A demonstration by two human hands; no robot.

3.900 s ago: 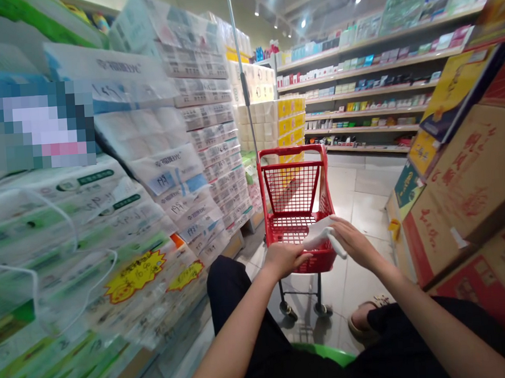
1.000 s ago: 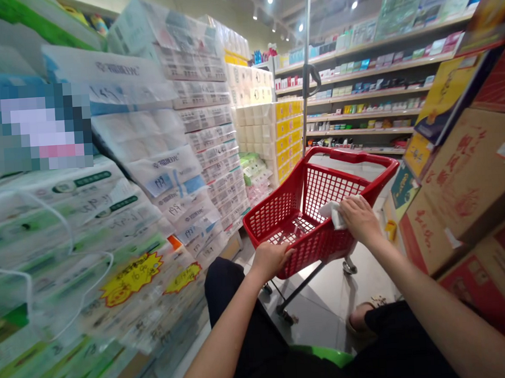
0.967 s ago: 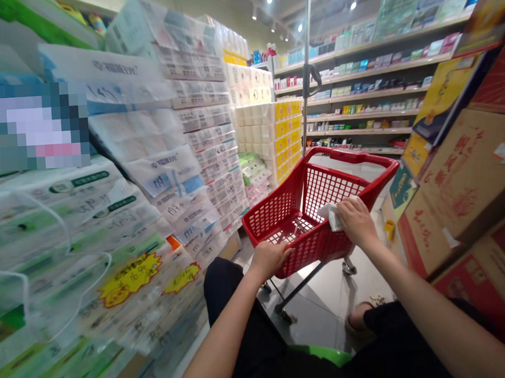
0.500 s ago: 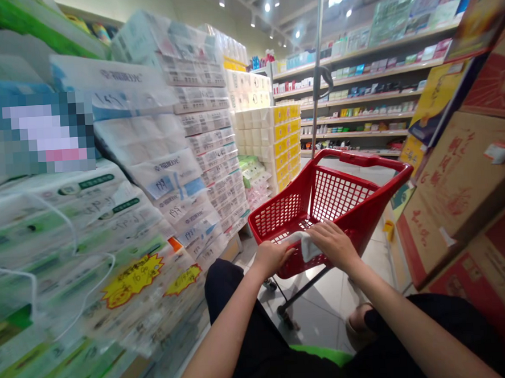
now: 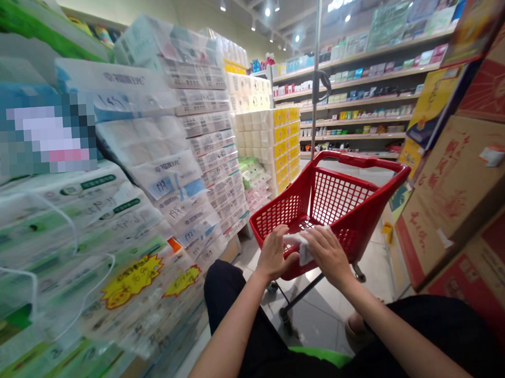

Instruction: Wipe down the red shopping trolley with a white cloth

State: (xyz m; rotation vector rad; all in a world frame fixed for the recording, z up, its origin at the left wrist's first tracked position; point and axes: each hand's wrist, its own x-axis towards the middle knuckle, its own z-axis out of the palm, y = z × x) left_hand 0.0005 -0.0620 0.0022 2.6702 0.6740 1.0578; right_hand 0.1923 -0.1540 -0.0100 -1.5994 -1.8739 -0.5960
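Note:
A red plastic shopping cart [image 5: 342, 198] stands tilted in the aisle in front of my knees, its tall metal pole [image 5: 316, 71] rising behind it. My left hand [image 5: 276, 253] is curled over the cart's near rim. My right hand [image 5: 327, 253] presses a white cloth [image 5: 299, 246] against that same rim, fingers closed over it. The two hands nearly touch. My legs in dark trousers fill the bottom of the view.
Stacks of wrapped tissue packs [image 5: 148, 161] wall off the left side, with yellow price tags [image 5: 133, 273] low down. Cardboard boxes [image 5: 462, 187] crowd the right. Stocked shelves [image 5: 358, 91] line the back. Grey floor tiles [image 5: 315, 316] show under the cart.
The cart was turned and tilted from facing straight on. My right hand slid the white cloth from the cart's right rim to the near rim beside my left hand.

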